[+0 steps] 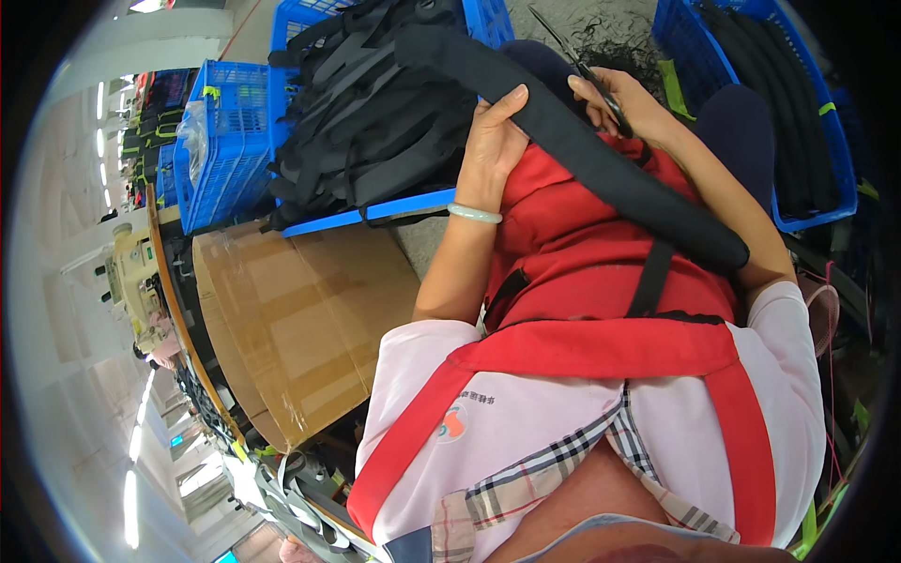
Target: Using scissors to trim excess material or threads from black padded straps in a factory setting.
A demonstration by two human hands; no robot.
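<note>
A long black padded strap (601, 174) runs diagonally across my red apron (572, 272), from over the crate at upper left down to my right forearm. My left hand (497, 139), with a pale bangle at the wrist, grips the strap's edge, thumb on top. In my right hand (631, 101) is a pair of scissors (572, 52), its blades pointing away to the upper left, beyond the strap. The fingers wrap around the handles, which are partly hidden. Whether the blades touch anything cannot be made out.
A blue crate (371, 208) heaped with black straps (357, 122) stands at the far left. Another blue crate (815, 223) with black padded pieces is at the right. A cardboard sheet (291, 319) lies on my left. Black scraps (610, 47) litter the floor ahead.
</note>
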